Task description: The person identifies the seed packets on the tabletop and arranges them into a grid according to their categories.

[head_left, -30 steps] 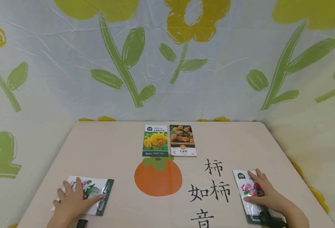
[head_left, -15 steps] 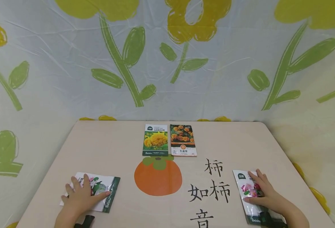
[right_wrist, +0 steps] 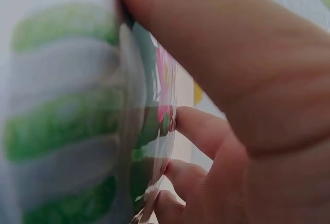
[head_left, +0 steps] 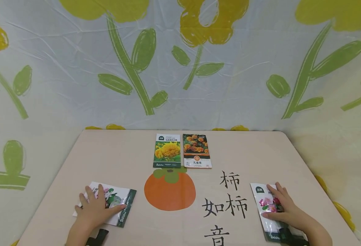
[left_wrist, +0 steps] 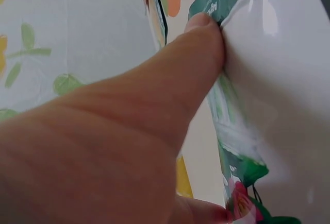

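Observation:
In the head view, my left hand (head_left: 95, 210) rests with spread fingers on a white seed packet (head_left: 128, 209) with a dark green end strip and pink flowers, lying crosswise and slightly skewed on the table. The left wrist view shows the left thumb (left_wrist: 201, 44) on the packet's green strip. My right hand (head_left: 288, 209) lies with extended fingers over another white seed packet (head_left: 268, 205) with pink flowers, whose long side runs away from me. In the right wrist view, thumb and fingertips touch the glossy packet (right_wrist: 154, 147). Each hand hides part of its packet.
At the table's far edge two seed packets lie side by side: a yellow-flower one (head_left: 167, 150) and an orange-flower one (head_left: 197, 151). The beige table (head_left: 115, 153) bears a printed persimmon (head_left: 170, 191) and black characters. A flower-patterned cloth (head_left: 229, 102) hangs behind.
My left hand has slid its seed packet to the right and slightly away from me across the table. The right hand and its packet have stayed in place.

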